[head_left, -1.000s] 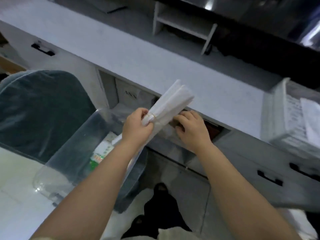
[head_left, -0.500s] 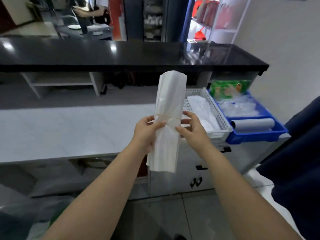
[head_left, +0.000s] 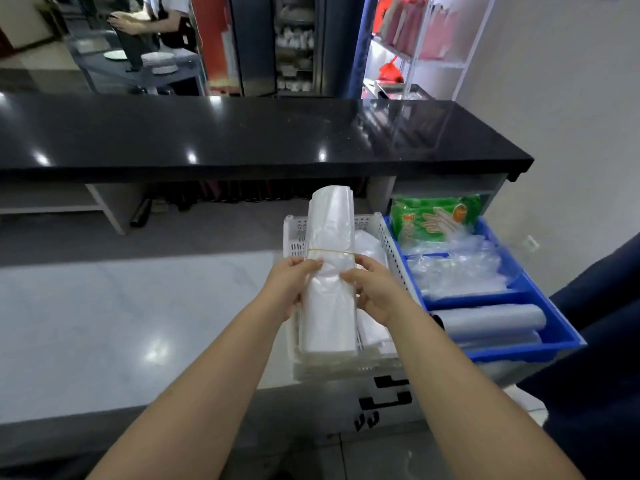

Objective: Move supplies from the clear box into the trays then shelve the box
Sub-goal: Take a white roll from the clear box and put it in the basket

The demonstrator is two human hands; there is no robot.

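A bundle of white plastic bags [head_left: 329,282], tied with a thin yellow rubber band, stands upright over the white perforated tray [head_left: 389,244]. My left hand [head_left: 289,284] grips the bundle's left side just below the band. My right hand [head_left: 372,289] pinches its right side at the same height. More white bags lie in the tray beneath. To the right sits the blue tray [head_left: 540,308], holding a green glove packet [head_left: 434,216], clear bags and a grey roll [head_left: 491,322]. The clear box is out of view.
Both trays stand on a pale grey counter [head_left: 121,323] with a black upper counter [head_left: 242,133] behind. Black drawer handles [head_left: 384,400] show below the counter's edge. A dark blue shape [head_left: 602,341] fills the right. A person stands far back left.
The view swung up from the clear box by the floor to the counter. Both hands carried the bag bundle rightward and forward, and it now hangs over the white tray.
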